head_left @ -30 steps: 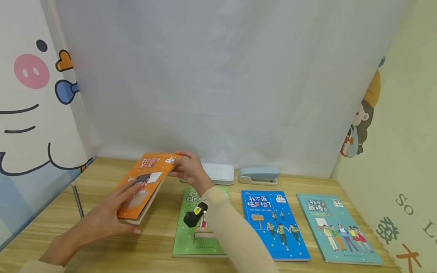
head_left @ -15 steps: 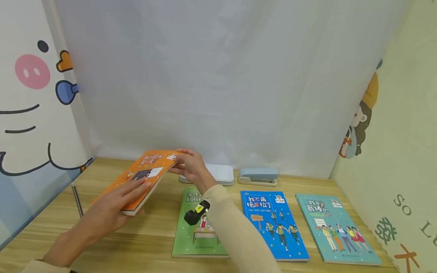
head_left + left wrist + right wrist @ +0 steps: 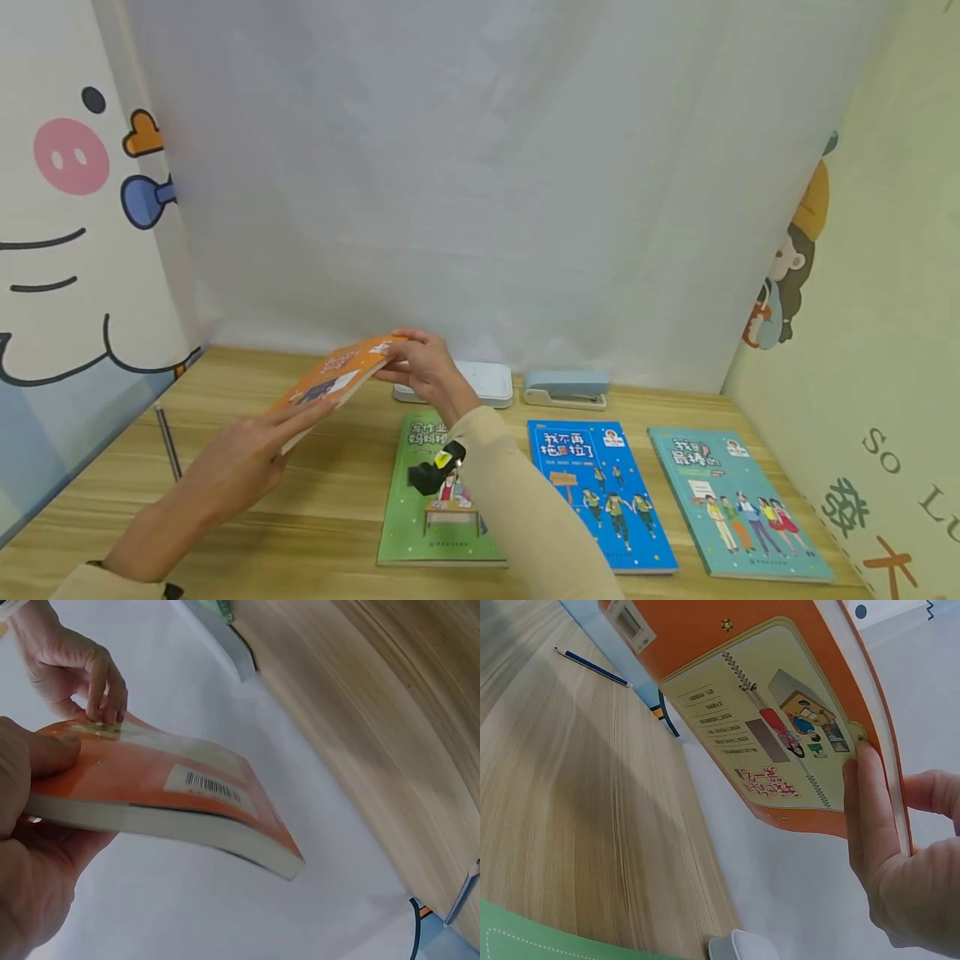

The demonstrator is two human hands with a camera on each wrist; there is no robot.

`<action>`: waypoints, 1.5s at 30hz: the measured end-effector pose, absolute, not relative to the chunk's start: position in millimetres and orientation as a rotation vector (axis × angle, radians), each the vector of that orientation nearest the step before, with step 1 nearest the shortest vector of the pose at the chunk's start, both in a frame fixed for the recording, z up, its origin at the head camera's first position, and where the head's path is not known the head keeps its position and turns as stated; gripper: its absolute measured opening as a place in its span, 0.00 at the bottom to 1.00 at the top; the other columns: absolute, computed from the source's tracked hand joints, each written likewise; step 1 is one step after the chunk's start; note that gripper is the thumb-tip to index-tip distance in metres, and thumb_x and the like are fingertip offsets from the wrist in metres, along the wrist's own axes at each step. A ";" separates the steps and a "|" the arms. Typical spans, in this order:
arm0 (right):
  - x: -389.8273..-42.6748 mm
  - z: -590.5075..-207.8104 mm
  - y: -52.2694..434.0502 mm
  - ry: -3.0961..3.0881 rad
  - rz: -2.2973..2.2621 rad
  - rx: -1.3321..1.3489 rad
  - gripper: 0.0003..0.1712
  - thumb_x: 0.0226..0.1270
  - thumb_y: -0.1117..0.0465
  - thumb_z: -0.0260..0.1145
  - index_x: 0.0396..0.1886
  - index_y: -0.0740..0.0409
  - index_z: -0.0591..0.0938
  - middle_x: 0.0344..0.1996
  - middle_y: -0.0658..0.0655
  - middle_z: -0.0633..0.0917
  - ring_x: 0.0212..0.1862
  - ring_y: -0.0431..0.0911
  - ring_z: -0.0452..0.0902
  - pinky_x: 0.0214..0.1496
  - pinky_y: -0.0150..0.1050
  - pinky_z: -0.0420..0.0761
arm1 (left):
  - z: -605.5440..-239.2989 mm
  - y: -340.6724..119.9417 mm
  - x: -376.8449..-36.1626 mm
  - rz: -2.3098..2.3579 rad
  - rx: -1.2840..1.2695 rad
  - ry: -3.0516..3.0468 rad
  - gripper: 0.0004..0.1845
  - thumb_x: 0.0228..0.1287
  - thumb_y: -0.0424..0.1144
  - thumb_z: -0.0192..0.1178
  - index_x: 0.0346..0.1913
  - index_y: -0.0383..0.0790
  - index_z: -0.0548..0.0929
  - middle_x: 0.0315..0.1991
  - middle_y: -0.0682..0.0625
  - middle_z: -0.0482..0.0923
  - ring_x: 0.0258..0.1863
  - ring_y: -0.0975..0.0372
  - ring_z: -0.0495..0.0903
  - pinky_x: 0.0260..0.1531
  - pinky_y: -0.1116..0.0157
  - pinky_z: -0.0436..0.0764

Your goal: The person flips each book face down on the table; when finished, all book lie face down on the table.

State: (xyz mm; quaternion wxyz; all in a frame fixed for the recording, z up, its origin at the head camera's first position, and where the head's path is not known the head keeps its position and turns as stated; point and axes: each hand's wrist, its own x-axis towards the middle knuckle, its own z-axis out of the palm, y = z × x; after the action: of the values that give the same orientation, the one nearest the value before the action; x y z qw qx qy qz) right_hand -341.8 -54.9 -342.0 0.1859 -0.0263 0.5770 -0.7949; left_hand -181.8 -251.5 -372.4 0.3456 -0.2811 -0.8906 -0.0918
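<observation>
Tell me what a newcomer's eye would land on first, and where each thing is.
Probably the bright orange book, held tilted above the table by the left hand at its near end and the right hand at its far end. Next, likely the green book, blue book and teal book lying in a row to its right. The pink cartoon snout, upper left in the head view, also stands out.

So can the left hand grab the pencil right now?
Probably not yet: the left hand grips the orange book. Nothing seems to cover the pencil, though, so with that hand free it could likely reach.
</observation>
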 end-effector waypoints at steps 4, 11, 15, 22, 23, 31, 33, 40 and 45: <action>-341.6 -340.8 -54.0 1.631 -2.231 -0.075 0.21 0.63 0.77 0.62 0.56 0.65 0.78 0.49 0.71 0.81 0.47 0.62 0.85 0.41 0.42 0.88 | -371.0 -249.1 -182.8 -0.254 -0.688 -2.283 0.50 0.29 0.13 0.66 0.64 0.51 0.76 0.49 0.38 0.86 0.14 0.70 0.60 0.13 0.71 0.63; -341.3 -339.6 -53.4 1.613 -2.206 -0.100 0.27 0.66 0.77 0.61 0.65 0.68 0.71 0.58 0.76 0.78 0.59 0.67 0.79 0.57 0.51 0.82 | -370.5 -250.8 -185.8 -0.204 -0.651 -2.221 0.48 0.27 0.14 0.63 0.61 0.48 0.78 0.52 0.38 0.86 0.13 0.71 0.56 0.11 0.72 0.61; -339.6 -335.3 -50.9 1.606 -2.180 -0.153 0.24 0.68 0.75 0.62 0.63 0.66 0.71 0.51 0.71 0.82 0.56 0.65 0.82 0.57 0.51 0.82 | -370.5 -252.1 -189.1 -0.209 -0.646 -2.160 0.46 0.26 0.13 0.61 0.59 0.44 0.81 0.48 0.39 0.87 0.13 0.72 0.54 0.11 0.73 0.59; -338.8 -332.8 -45.3 1.581 -2.137 -0.235 0.24 0.72 0.66 0.63 0.64 0.59 0.70 0.49 0.71 0.82 0.49 0.60 0.85 0.57 0.54 0.82 | -370.7 -253.9 -194.2 -0.237 -0.592 -2.168 0.48 0.29 0.13 0.64 0.63 0.46 0.80 0.46 0.39 0.88 0.12 0.73 0.55 0.10 0.74 0.61; -338.9 -333.3 -44.9 1.582 -2.130 -0.248 0.26 0.73 0.64 0.62 0.67 0.58 0.68 0.52 0.72 0.80 0.51 0.61 0.84 0.57 0.54 0.82 | -370.8 -254.1 -194.7 -0.246 -0.584 -2.168 0.49 0.29 0.13 0.64 0.64 0.47 0.79 0.45 0.39 0.88 0.12 0.73 0.56 0.10 0.73 0.62; -339.0 -341.0 -43.1 1.602 -2.107 -0.320 0.37 0.80 0.48 0.52 0.80 0.55 0.53 0.64 0.76 0.74 0.64 0.66 0.75 0.62 0.55 0.80 | -368.2 -252.8 -195.8 -0.378 -0.544 -2.142 0.50 0.31 0.09 0.63 0.66 0.43 0.78 0.41 0.33 0.87 0.13 0.64 0.75 0.11 0.71 0.70; -339.1 -343.9 -42.7 1.609 -2.097 -0.331 0.37 0.80 0.47 0.51 0.81 0.53 0.51 0.65 0.76 0.72 0.65 0.66 0.75 0.63 0.55 0.79 | -367.3 -251.5 -195.6 -0.401 -0.536 -2.137 0.49 0.32 0.09 0.64 0.66 0.41 0.78 0.42 0.31 0.86 0.15 0.58 0.80 0.11 0.70 0.71; -339.7 -349.5 -41.8 1.641 -2.072 -0.351 0.37 0.80 0.46 0.51 0.81 0.51 0.52 0.65 0.74 0.74 0.66 0.66 0.73 0.64 0.56 0.78 | -362.1 -245.6 -195.4 -0.538 -0.502 -2.075 0.42 0.38 0.08 0.65 0.63 0.36 0.80 0.43 0.29 0.85 0.16 0.53 0.83 0.09 0.77 0.65; -340.9 -353.3 -41.7 1.670 -2.049 -0.350 0.37 0.79 0.44 0.51 0.80 0.49 0.54 0.67 0.74 0.72 0.67 0.66 0.72 0.65 0.57 0.77 | -357.1 -242.0 -193.0 -0.655 -0.443 -2.035 0.36 0.45 0.11 0.65 0.62 0.36 0.81 0.42 0.28 0.85 0.12 0.72 0.73 0.08 0.79 0.63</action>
State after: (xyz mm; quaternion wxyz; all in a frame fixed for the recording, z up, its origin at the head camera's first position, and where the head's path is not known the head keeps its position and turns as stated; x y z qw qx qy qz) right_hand -340.9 -41.7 -353.3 0.2354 -0.1276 0.6088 -0.7468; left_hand -193.0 -242.0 -357.1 0.4609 -0.1799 -0.8272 -0.2662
